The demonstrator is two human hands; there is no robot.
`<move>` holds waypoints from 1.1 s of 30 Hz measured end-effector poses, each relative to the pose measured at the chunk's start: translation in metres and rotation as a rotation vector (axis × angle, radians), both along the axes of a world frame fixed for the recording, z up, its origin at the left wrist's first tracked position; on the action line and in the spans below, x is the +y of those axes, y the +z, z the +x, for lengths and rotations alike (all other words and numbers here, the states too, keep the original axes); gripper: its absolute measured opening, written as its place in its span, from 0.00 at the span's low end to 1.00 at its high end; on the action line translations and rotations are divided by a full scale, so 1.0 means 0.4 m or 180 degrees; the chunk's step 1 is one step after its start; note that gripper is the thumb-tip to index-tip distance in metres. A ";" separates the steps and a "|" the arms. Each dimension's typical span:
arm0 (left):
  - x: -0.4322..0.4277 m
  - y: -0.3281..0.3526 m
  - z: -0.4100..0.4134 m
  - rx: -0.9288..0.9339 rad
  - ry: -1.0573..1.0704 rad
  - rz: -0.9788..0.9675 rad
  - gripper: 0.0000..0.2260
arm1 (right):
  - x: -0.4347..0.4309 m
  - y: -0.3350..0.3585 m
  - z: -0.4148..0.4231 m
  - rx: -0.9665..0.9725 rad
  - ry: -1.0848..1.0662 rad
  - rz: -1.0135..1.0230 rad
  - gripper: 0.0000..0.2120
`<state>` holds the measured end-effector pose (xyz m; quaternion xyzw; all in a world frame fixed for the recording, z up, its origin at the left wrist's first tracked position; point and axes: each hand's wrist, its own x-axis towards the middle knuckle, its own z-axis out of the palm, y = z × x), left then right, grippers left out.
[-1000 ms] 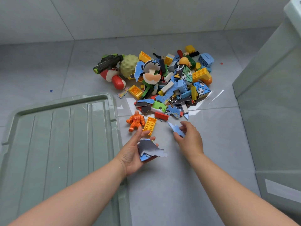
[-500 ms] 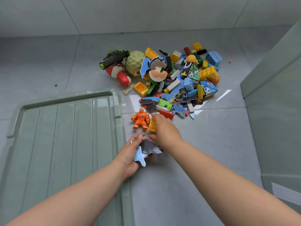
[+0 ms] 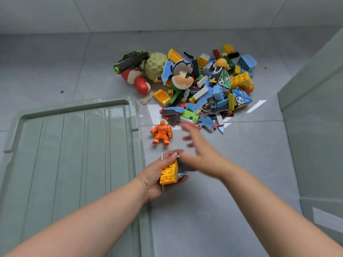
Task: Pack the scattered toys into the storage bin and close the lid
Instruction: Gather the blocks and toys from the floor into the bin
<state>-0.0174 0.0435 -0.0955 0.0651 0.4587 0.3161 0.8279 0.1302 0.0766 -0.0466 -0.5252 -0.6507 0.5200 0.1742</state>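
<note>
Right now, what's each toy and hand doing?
left hand, grips the yellow brick and puzzle pieces.
yellow brick, held off the floor.
right hand, open, blurred, holds nothing.
orange figure, on the floor, untouched.
lid, flat on the floor.
toy pile, heaped on the floor.

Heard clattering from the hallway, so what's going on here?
A person is picking toys off the floor. Their left hand holds a yellow brick and some flat puzzle pieces; the right hand hovers open, blurred, near the toy pile. An orange figure lies beside the green lid. Most toys are still unpacked.
</note>
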 end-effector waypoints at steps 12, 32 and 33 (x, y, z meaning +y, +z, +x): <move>0.025 0.002 -0.011 0.0288 0.0581 0.0024 0.34 | 0.034 -0.089 0.025 -0.0699 -0.1602 0.0535 0.11; 0.034 0.016 0.035 0.0325 0.0561 -0.0094 0.26 | 0.171 -0.182 0.131 -0.2282 -0.0645 0.1086 0.19; 0.036 0.016 0.036 0.0362 0.0558 -0.0115 0.28 | 0.163 -0.183 0.137 -0.2265 -0.0627 0.1136 0.18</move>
